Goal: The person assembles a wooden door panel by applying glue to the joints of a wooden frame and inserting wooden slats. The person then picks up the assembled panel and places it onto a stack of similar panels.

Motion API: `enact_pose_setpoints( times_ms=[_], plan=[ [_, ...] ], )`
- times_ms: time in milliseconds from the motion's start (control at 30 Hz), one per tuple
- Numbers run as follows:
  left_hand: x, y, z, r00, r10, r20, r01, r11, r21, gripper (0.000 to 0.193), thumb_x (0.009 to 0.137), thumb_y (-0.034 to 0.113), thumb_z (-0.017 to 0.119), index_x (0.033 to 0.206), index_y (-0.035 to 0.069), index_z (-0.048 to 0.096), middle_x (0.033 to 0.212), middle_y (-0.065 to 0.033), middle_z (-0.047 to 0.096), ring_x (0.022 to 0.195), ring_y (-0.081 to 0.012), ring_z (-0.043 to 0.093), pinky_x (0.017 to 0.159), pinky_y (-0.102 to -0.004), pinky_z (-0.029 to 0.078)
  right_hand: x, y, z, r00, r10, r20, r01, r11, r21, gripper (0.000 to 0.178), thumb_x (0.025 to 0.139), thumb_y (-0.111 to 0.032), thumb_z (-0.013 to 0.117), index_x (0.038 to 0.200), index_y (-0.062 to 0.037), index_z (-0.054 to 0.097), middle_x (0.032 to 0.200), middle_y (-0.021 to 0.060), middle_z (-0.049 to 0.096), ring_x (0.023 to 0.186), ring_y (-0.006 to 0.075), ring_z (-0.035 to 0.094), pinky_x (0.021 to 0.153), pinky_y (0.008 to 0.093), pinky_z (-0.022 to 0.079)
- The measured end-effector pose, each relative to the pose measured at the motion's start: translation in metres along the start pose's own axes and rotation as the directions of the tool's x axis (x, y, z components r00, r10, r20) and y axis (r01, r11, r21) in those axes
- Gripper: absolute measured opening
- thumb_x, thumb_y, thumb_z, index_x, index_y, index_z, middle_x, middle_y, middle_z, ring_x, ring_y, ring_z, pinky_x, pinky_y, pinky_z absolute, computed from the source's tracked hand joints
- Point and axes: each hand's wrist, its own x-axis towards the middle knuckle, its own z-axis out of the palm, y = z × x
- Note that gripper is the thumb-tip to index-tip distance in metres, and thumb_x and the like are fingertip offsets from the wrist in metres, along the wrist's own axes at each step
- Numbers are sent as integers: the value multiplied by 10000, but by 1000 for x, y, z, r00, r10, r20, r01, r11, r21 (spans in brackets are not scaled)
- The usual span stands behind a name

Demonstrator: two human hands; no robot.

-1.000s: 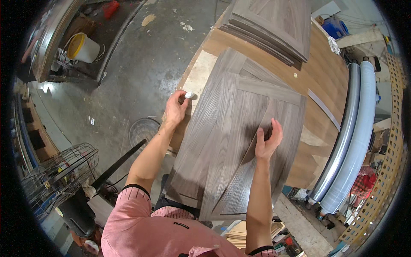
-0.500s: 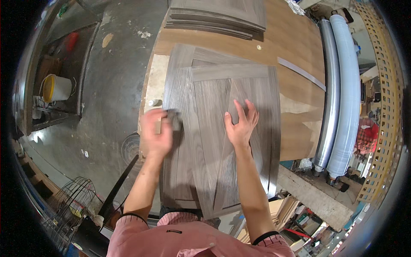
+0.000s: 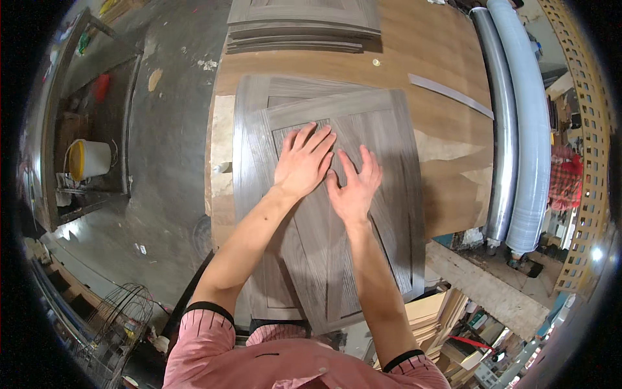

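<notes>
A grey wood-grain cabinet door with a framed, recessed panel lies slightly turned on top of a second similar door. My left hand rests palm down on the upper door's recessed panel, fingers stretched out. Beside it, my right hand is on the same door, its fingers spread and slightly bent. The hands nearly touch. Whatever may lie beneath the palms is hidden.
A stack of similar doors stands at the far end of the brown-topped table. A thin grey strip lies on the right. Two wrapped rolls flank the table. A white bucket sits on a shelf at left.
My left hand has come from the doors' left edge, where it seemed to hold a small tan piece, onto the upper door. My right hand stays nearly in place. The view has shifted slightly.
</notes>
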Motion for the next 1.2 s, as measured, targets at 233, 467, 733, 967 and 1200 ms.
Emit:
enact_pose_setpoints(
  times_ms=[233,467,733,967,1200],
  plan=[
    [5,11,-5,1000,4,-11,-2,994,108,453,901,278,653,1322,113,627,1451,-30,533,1382,-305,410,1139,-528,302,0,0,-4,999,34,17,-34,999,-4,488,820,-297,718,1298,-224,649,1508,159,386,1404,401,330,1148,631,227],
    [12,12,-5,993,120,17,-120,960,252,418,859,239,656,1245,77,661,1391,-28,562,1362,-269,432,1162,-547,271,3,-2,-10,995,64,74,-67,997,40,456,827,-281,668,1278,-207,664,1510,164,384,1414,411,300,1151,640,198],
    [18,18,-9,985,147,90,-168,932,320,430,860,249,666,1251,75,637,1378,-32,568,1345,-284,443,1180,-567,236,5,0,-15,997,62,50,-65,996,55,460,791,-257,690,1248,-205,673,1499,142,397,1396,385,330,1152,618,219],
    [28,14,-19,973,176,146,-211,937,277,403,876,262,658,1228,72,607,1440,-64,534,1374,-304,418,1189,-616,197,30,19,-21,999,40,-4,-39,996,86,381,783,-258,706,1160,-210,688,1249,46,576,1199,300,488,995,505,368],
    [28,18,-13,968,159,193,-208,940,269,394,910,301,612,1224,65,597,1439,-78,526,1352,-302,432,1190,-611,202,125,40,-9,936,211,281,-288,920,266,257,840,-366,735,1012,-178,712,1043,59,713,1065,301,636,911,457,485]
  ],
)
